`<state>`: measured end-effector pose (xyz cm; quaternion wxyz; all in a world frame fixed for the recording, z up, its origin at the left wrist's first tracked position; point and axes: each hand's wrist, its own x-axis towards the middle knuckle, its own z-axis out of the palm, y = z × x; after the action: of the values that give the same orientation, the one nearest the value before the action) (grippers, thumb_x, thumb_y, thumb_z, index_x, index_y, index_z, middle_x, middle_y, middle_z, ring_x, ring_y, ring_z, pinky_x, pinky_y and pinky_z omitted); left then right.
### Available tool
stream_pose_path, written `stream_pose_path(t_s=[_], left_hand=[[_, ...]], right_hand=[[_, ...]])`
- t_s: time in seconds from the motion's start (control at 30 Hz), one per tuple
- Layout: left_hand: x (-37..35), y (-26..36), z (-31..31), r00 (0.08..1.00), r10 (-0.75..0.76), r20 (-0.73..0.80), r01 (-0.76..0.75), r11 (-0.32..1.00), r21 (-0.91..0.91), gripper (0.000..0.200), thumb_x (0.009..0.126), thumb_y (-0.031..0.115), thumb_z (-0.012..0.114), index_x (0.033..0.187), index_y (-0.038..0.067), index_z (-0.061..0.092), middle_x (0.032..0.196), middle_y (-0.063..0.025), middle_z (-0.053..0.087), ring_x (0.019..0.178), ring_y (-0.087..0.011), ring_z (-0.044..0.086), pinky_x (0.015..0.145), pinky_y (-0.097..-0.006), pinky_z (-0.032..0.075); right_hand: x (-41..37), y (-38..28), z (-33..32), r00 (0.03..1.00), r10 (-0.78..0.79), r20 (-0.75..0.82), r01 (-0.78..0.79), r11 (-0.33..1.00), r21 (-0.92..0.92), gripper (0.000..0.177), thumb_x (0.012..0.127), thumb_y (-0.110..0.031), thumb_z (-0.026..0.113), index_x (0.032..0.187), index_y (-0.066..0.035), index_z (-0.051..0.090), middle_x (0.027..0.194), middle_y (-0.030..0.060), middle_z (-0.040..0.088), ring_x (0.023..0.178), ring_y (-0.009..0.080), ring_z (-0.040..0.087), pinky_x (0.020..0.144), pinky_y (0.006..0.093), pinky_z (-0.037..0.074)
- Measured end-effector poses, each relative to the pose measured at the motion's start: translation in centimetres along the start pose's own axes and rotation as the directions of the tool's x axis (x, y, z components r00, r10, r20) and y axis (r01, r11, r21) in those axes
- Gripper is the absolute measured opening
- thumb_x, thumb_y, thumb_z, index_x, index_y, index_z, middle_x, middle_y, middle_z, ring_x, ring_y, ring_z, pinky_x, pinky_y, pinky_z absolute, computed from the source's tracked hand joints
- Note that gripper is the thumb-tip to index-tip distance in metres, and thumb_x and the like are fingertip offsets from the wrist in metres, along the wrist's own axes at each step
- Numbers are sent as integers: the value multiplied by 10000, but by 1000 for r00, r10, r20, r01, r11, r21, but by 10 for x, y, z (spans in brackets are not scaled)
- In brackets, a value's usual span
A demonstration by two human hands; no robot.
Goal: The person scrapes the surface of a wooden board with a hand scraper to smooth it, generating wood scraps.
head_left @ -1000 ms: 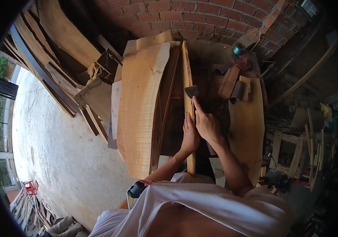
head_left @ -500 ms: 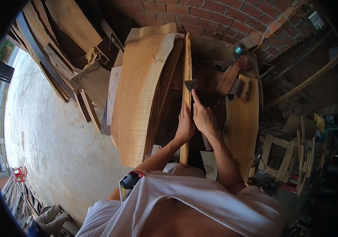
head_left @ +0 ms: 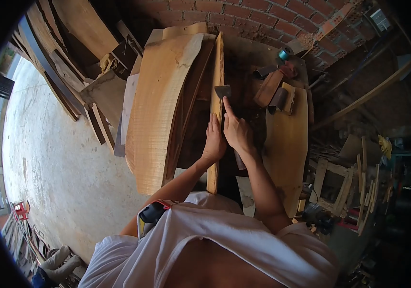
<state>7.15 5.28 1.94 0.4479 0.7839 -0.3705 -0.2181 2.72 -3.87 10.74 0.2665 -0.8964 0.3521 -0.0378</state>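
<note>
A long narrow wooden plank (head_left: 218,67) with a rough edge runs away from my body, between a stack of wide boards and the dark bench. My right hand (head_left: 238,131) is closed around a scraper, its index finger stretched along the tool. The scraper's dark flat blade (head_left: 223,91) lies over the plank; its handle is hidden by the hand. My left hand (head_left: 213,143) rests on the plank just below, fingers straight and close together along the wood. Its thumb does not show.
Wide wooden boards (head_left: 160,105) are stacked at left. Another board (head_left: 287,144) lies at right, below sandpaper-like curled sheets (head_left: 277,100) and a wood block (head_left: 269,89). A teal roll (head_left: 285,53) stands near the brick wall (head_left: 282,19). More planks lean at upper left.
The whole view has shifted, so plank, boards and hands appear slightly higher and farther left. Against the plank, both hands and the scraper are in nearly the same place.
</note>
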Motion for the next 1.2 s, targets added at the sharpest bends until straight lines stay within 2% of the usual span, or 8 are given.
stream_pose_path(t_s=[0.07, 0.57, 0.63, 0.73, 0.87, 1.0, 1.13, 1.2], left_hand=[[3, 1, -12, 999, -36, 34, 40, 989, -144, 750, 894, 39, 490, 1487, -101, 52, 1532, -339, 141, 1413, -490, 190, 1159, -489, 212], [-4, -17, -4, 999, 43, 9, -42, 996, -81, 803, 802, -67, 446, 1500, -70, 50, 1530, -335, 155, 1417, -485, 190, 1171, -473, 217], [-5, -10, -6, 1000, -23, 12, 23, 998, -61, 822, 778, -68, 431, 1498, -76, 34, 1524, -340, 167, 1423, -482, 185, 1173, -462, 211], [-5, -12, -10, 997, 72, -8, -72, 993, -88, 812, 793, -92, 450, 1502, -67, 54, 1536, -323, 152, 1406, -494, 206, 1152, -495, 245], [5, -17, -17, 998, 50, 36, -43, 984, -172, 837, 782, -98, 461, 1504, -58, 40, 1532, -321, 162, 1392, -499, 228, 1149, -505, 253], [3, -13, -8, 999, 35, -7, -36, 990, -135, 834, 784, -79, 479, 1501, -69, 53, 1536, -325, 154, 1401, -498, 218, 1149, -499, 244], [3, -22, -9, 998, 61, 7, -61, 997, -39, 831, 776, -82, 479, 1495, -82, 62, 1534, -326, 159, 1411, -490, 206, 1153, -495, 240], [17, -26, -21, 994, 97, 39, -84, 964, -253, 841, 761, -91, 475, 1492, -90, 60, 1531, -329, 164, 1421, -482, 194, 1153, -497, 234]], right_hand=[[-4, -4, -3, 1000, 14, 7, -14, 999, -40, 575, 1001, -262, 419, 1531, -306, 201, 691, 254, 651, 683, 454, 653, 646, 544, 535], [10, -6, 17, 996, 0, -91, 1, 1000, 14, 549, 1000, -287, 414, 1523, -297, 248, 751, 258, 668, 739, 448, 669, 661, 539, 538], [-4, -4, 15, 999, 17, -30, -16, 999, 34, 548, 999, -288, 417, 1521, -293, 250, 766, 269, 666, 746, 455, 664, 657, 547, 534], [28, -5, 5, 999, 37, -12, -34, 989, 143, 551, 1006, -275, 395, 1525, -303, 212, 754, 279, 657, 749, 488, 642, 683, 565, 527], [27, -14, 8, 995, 29, -90, -26, 999, 37, 543, 1006, -277, 395, 1523, -300, 229, 776, 278, 662, 761, 479, 648, 702, 559, 525], [-6, -11, 10, 999, 32, -5, -32, 999, 25, 573, 987, -269, 437, 1527, -271, 243, 748, 268, 661, 736, 453, 662, 666, 545, 528], [35, -8, 3, 997, 19, -80, -16, 999, 48, 554, 989, -281, 441, 1516, -294, 271, 772, 274, 665, 746, 454, 663, 660, 541, 531], [42, -11, 8, 994, -9, -111, 13, 999, 35, 555, 988, -286, 444, 1515, -302, 270, 778, 276, 666, 751, 458, 661, 668, 542, 533]])
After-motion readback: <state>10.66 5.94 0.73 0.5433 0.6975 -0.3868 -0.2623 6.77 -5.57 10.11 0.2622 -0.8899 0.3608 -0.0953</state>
